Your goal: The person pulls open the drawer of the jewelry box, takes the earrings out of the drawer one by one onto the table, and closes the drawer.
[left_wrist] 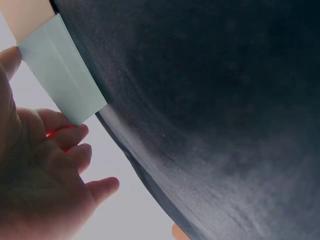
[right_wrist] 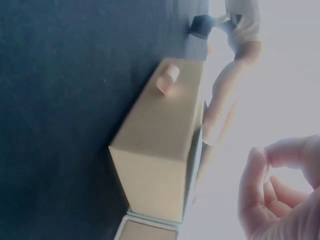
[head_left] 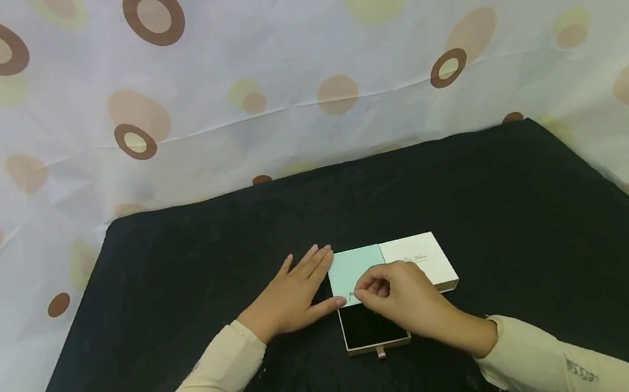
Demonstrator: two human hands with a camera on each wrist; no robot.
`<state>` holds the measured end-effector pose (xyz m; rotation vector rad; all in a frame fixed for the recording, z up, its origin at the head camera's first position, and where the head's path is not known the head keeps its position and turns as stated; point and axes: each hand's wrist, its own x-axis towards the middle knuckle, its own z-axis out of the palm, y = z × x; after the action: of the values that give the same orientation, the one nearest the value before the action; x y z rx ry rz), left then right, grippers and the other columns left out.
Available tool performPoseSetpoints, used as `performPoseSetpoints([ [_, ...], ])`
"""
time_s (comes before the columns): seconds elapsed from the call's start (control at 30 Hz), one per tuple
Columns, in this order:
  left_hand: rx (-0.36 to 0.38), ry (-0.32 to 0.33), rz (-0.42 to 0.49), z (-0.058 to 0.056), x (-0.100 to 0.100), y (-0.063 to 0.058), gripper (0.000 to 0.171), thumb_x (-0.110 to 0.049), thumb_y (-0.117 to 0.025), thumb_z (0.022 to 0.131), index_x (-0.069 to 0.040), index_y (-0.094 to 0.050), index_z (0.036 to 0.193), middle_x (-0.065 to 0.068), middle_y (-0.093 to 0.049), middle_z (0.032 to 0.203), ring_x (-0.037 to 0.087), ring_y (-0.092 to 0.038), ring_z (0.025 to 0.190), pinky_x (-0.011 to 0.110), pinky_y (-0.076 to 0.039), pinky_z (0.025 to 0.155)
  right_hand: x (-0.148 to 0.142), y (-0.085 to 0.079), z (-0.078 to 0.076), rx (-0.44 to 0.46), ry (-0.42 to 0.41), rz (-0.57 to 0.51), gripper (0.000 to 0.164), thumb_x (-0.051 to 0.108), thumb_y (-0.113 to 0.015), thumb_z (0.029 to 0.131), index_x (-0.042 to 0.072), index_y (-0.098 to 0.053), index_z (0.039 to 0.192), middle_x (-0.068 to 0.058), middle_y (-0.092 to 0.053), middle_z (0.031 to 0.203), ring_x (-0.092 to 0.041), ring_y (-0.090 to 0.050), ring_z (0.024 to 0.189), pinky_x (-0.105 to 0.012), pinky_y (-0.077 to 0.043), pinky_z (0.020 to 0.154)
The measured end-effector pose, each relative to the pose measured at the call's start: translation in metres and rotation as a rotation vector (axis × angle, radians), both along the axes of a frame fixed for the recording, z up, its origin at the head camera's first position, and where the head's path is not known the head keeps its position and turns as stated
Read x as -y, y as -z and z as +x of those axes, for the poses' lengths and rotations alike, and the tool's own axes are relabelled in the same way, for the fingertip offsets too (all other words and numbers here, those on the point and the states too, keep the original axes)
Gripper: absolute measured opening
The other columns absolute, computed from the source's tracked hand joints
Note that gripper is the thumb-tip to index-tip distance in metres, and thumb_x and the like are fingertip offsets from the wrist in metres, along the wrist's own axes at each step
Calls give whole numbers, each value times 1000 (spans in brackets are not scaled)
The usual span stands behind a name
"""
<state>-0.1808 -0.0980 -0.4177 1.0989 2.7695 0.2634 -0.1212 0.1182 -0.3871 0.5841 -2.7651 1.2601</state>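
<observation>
Spreads the left hand (head_left: 291,300) with its back upward and its grip released, fingertips at the left edge of a flat, pale mint-green square panel (head_left: 357,265), thumb at that panel's near left corner. Curls the right hand (head_left: 402,292) into a pinch above the panel's near edge, with the tips of thumb and forefinger together just beside a small, thin dark mark (head_left: 351,296). Cannot tell whether it is print or a separate thing, nor whether anything is grasped between the fingertips.

Has a shallow tan box tray with a black inside (head_left: 377,348) along the panel's near edge, with a small pale pinkish pull tab (head_left: 381,353) on its near side. Adjoins, at the panel's right edge, a white square box section with dark script and a tan side (head_left: 413,249). Sits all together about midway between the left and right edges of the black cloth-covered worktop (head_left: 234,237), well apart from its far edge. Wears cream long sleeves (head_left: 197,389). Faces a white curtain with brown, peach and yellow-green rounds (head_left: 291,54).
</observation>
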Motion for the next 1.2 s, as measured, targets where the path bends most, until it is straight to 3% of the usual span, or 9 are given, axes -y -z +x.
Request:
performPoseSetpoints([
  [0.27, 6, 4, 5, 1, 0, -1, 83, -63, -39, 95, -10, -16, 154, 2, -13, 161, 19, -8, 148, 54, -12, 115, -4, -10, -4, -23, 26, -10, 5, 10, -70, 87, 10, -73, 83, 6, -64, 69, -2, -54, 58, -21, -46, 55],
  [0.63, 19, -2, -16, 0, 0, -2, 84, -65, -38, 94, -11, -17, 155, 1, -12, 161, 19, -7, 148, 54, -13, 115, -13, -27, -25, -280, 102, 69, 5, 7, -70, 87, 7, -72, 83, 3, -64, 68, -6, -55, 60, -23, -47, 55],
  [0.83, 25, -10, -33, 0, 1, -2, 84, -66, -37, 94, -12, -16, 155, 1, -11, 161, 18, -6, 148, 54, -12, 115, -16, -29, -53, -345, 36, 163, 4, 6, -69, 87, 5, -72, 85, 0, -62, 69, -7, -53, 58, -23, -44, 52],
  [1.03, 21, -10, -37, -1, 1, 1, 84, -66, -35, 94, -13, -14, 155, 0, -10, 161, 17, -5, 148, 53, -11, 116, -17, -23, -85, -293, -85, 250, 6, 8, -67, 89, 4, -72, 88, -1, -64, 73, -7, -53, 59, -22, -45, 53],
  [1.2, 6, -12, -31, -1, 0, 1, 84, -66, -35, 94, -13, -14, 155, 0, -10, 161, 17, -5, 148, 53, -11, 116, -15, -14, -111, -248, -122, 331, 10, 10, -65, 91, 3, -71, 90, -4, -68, 80, -8, -58, 62, -25, -50, 57],
])
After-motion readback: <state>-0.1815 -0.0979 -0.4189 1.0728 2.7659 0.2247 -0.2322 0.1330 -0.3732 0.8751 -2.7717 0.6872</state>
